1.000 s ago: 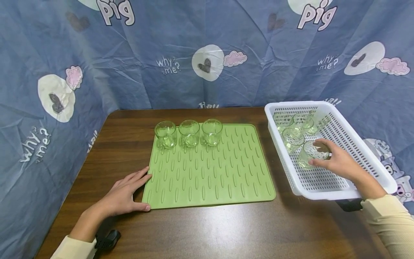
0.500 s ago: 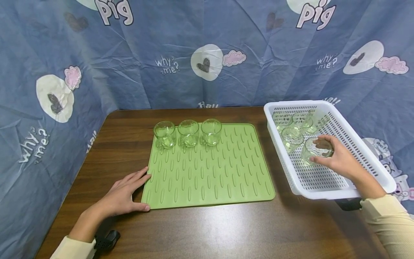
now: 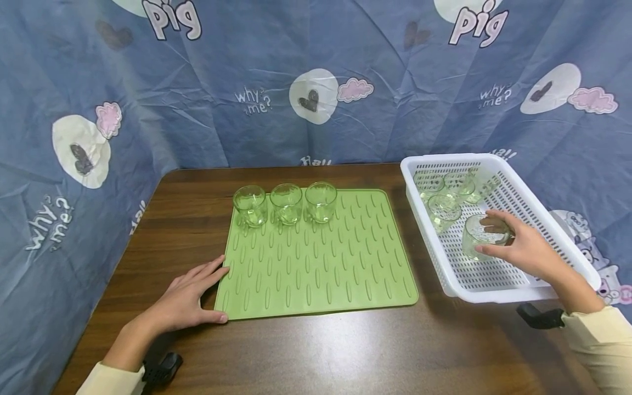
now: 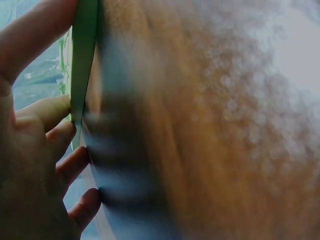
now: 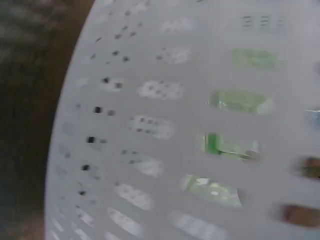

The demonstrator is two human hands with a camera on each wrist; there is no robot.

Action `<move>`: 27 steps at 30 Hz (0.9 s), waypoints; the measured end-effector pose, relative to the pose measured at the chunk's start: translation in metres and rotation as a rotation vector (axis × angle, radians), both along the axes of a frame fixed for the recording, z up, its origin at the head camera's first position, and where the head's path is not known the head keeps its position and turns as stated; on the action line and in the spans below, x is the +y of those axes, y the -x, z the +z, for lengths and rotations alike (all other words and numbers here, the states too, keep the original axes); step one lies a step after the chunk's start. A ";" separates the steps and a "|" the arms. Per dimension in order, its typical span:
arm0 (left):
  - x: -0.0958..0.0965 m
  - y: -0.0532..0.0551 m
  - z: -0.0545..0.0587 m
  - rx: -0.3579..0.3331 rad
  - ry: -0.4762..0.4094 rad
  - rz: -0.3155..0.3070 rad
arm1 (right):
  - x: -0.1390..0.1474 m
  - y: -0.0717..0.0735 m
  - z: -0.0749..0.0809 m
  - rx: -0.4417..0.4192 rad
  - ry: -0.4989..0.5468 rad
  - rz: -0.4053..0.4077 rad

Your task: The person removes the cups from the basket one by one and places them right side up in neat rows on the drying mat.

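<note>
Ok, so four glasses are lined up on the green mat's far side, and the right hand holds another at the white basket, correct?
Not quite: the head view shows three glasses, not four, lined up on the far side of the green mat. The rest stands: the right hand holds another glass at the white basket.

Glass (image 3: 475, 244) in the right hand's (image 3: 527, 251) grip: clear, pale green tint. Basket (image 3: 498, 297) around that grip: white, patterned with rows of slots. Mat (image 3: 316, 263) left of it: light green, elongated-oval pattern. Tabletop (image 3: 316, 348) below: dark brown woodgrain. Cloth (image 3: 395, 118) beyond: blue, white lettering, pink clouds, dark hearts.
</note>
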State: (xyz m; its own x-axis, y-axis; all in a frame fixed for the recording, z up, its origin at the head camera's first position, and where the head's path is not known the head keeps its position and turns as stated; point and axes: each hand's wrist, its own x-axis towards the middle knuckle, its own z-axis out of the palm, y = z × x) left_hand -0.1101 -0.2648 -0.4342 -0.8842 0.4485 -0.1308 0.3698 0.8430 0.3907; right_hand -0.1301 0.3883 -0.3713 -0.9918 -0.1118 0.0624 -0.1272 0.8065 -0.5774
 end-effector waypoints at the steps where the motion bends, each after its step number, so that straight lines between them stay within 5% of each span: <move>1: 0.000 0.000 0.000 0.003 0.000 0.000 | 0.000 -0.002 0.003 0.003 0.002 0.003; 14: 0.000 0.001 0.001 0.005 0.010 -0.007 | -0.026 -0.023 0.047 0.184 0.039 0.030; 27: -0.001 0.001 0.001 0.002 0.012 0.003 | -0.060 -0.013 0.073 0.159 0.052 0.055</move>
